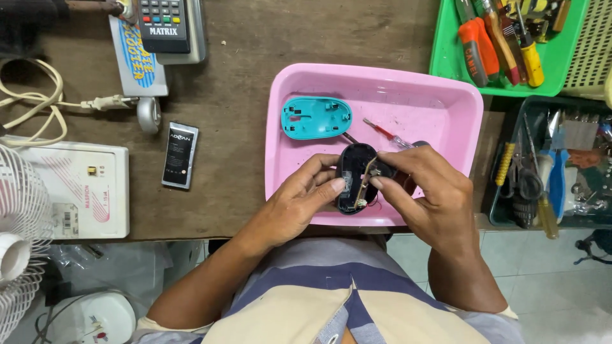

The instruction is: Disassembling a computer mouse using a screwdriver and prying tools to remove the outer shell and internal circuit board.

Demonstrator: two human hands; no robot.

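A black computer mouse base (352,167), opened up with its circuit board showing, is held over the near side of a pink plastic tray (446,95). My left hand (306,191) grips its left edge, thumb on the inside. My right hand (427,191) pinches the small circuit board (364,183) at the base's right edge. The teal mouse top cover (316,117) lies upside down in the tray's far left corner. A small red-handled screwdriver (386,133) lies in the tray beyond the hands.
A green tray (446,60) of orange-handled tools sits far right; a dark tray (500,213) of scissors and screwdrivers right. On the wooden table (242,95) lie a phone battery (180,155), a white box (76,191), a cable with plug (102,102), a keypad device (164,25). A fan (16,248) stands left.
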